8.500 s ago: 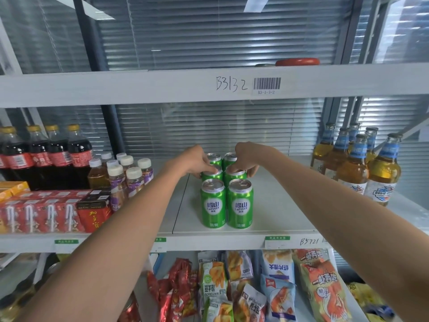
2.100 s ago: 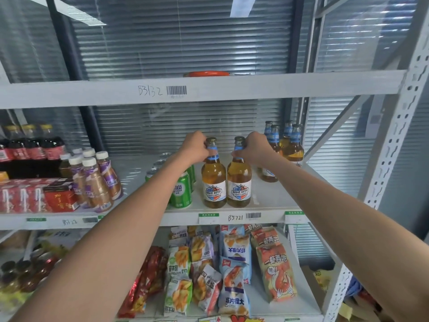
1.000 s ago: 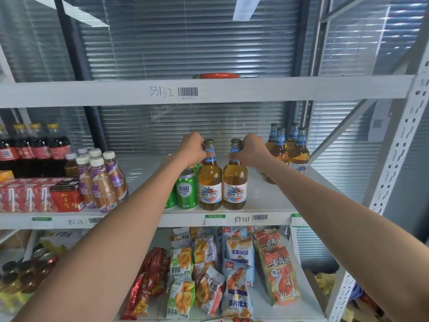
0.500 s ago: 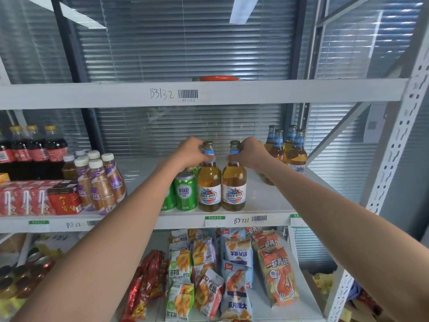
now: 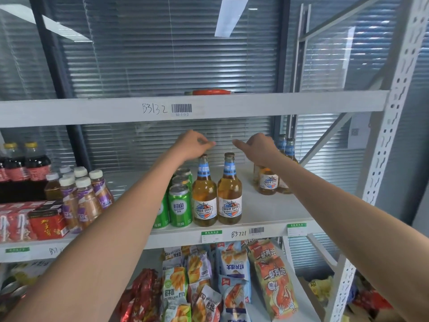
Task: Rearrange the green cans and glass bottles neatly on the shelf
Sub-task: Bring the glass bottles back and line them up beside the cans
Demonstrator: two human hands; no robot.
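Observation:
Two amber glass beer bottles (image 5: 204,201) (image 5: 229,201) stand side by side at the front of the middle shelf (image 5: 267,214). Green cans (image 5: 180,206) stand in rows just left of them, partly hidden by my left forearm. More beer bottles (image 5: 268,182) stand at the back right, partly behind my right hand. My left hand (image 5: 191,145) hovers above the left bottle's cap with fingers loosely curled, holding nothing. My right hand (image 5: 257,147) is lifted above and right of the right bottle, fingers apart, empty.
Small white-capped brown drink bottles (image 5: 81,196), dark cola bottles (image 5: 30,166) and red cartons (image 5: 27,221) fill the shelf's left. The upper shelf beam (image 5: 209,108) runs close above my hands. Snack bags (image 5: 232,282) lie on the lower shelf. A white upright post (image 5: 383,145) stands right.
Both hands have let go of the two front bottle necks and risen above them. The two bottles stay upright next to the cans.

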